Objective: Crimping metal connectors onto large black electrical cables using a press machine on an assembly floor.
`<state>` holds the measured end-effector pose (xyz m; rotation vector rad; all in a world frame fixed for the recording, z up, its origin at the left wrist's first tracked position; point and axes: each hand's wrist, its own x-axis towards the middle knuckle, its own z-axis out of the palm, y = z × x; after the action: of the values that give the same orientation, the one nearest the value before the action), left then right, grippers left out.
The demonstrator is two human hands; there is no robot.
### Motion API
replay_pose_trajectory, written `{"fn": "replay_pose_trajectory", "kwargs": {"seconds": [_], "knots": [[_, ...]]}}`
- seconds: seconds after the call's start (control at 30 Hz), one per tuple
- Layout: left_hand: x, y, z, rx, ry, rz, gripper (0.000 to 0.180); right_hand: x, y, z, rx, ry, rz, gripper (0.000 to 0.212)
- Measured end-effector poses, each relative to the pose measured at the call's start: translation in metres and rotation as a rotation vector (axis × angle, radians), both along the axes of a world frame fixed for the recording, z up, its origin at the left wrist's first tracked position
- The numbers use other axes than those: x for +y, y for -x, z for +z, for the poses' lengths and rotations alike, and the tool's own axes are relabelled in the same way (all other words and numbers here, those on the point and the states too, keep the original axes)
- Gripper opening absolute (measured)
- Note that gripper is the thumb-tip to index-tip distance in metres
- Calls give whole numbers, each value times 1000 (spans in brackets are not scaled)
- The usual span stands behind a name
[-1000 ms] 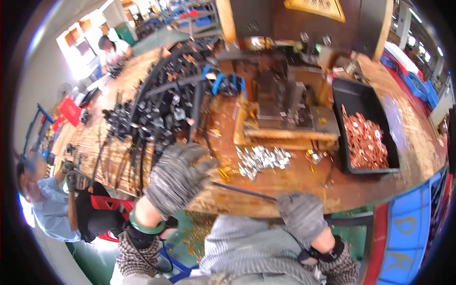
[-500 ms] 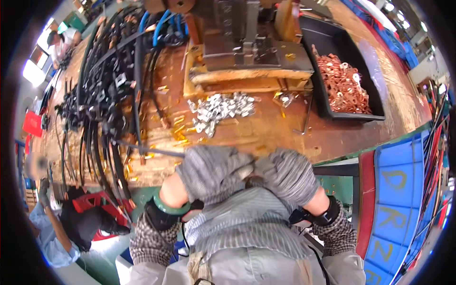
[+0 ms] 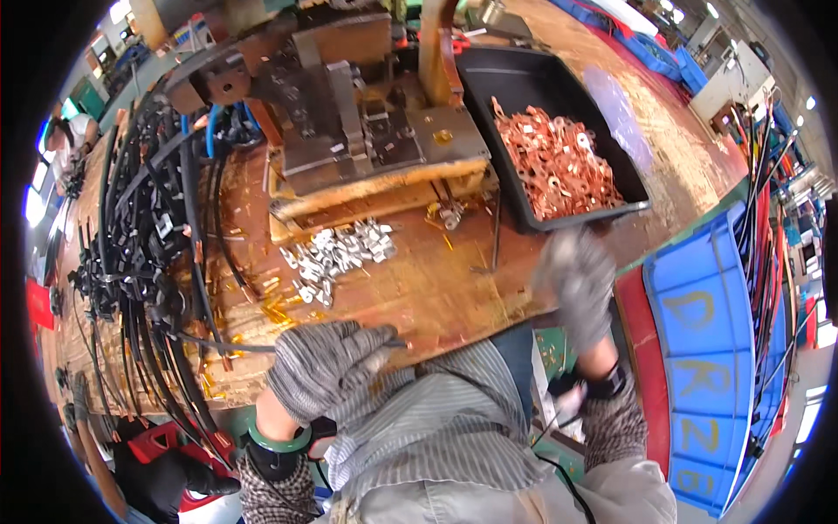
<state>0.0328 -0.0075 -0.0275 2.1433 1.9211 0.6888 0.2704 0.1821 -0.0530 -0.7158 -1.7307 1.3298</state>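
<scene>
My left hand point(image 3: 325, 368), in a grey knitted glove, is closed around a black cable point(image 3: 229, 347) at the table's near edge. The cable runs left toward the heap, and its tip pokes out past my fingers on the right. My right hand point(image 3: 578, 284), gloved alike, is at the near side of a black tray point(image 3: 559, 220); its fingers are smeared by motion. Flat copper cable lugs point(image 3: 559, 166) fill part of that tray. Silvery lugs point(image 3: 340, 253) lie in a loose pile between my left hand and the metal press fixture point(image 3: 358, 131).
A thick heap of black cables point(image 3: 148, 218) covers the table's left side. Small yellow pieces point(image 3: 278, 306) are scattered beside it. A thin bent rod point(image 3: 497, 236) lies near the tray. Blue bins point(image 3: 703, 349) stand on the right. Another person's arm point(image 3: 92, 454) shows at lower left.
My hands were together in front of my body; the right has swung away to the tray. My left hand stays low with the cable. The view has turned right.
</scene>
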Motion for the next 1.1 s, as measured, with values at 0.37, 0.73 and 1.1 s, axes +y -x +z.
{"fn": "replay_pose_trajectory", "kwargs": {"seconds": [0.37, 0.73, 1.1], "knots": [[26, -32, 0, 166, 83, 0, 24, 147, 63, 24, -1071, -809, -166, 19], [34, -33, -5, 175, -7, 70, 19, 164, 58, 17, -549, -508, -288, 20], [20, -10, 21, -66, -30, 186, 23, 161, 56, 20, 15, -4, 30, 25]]}}
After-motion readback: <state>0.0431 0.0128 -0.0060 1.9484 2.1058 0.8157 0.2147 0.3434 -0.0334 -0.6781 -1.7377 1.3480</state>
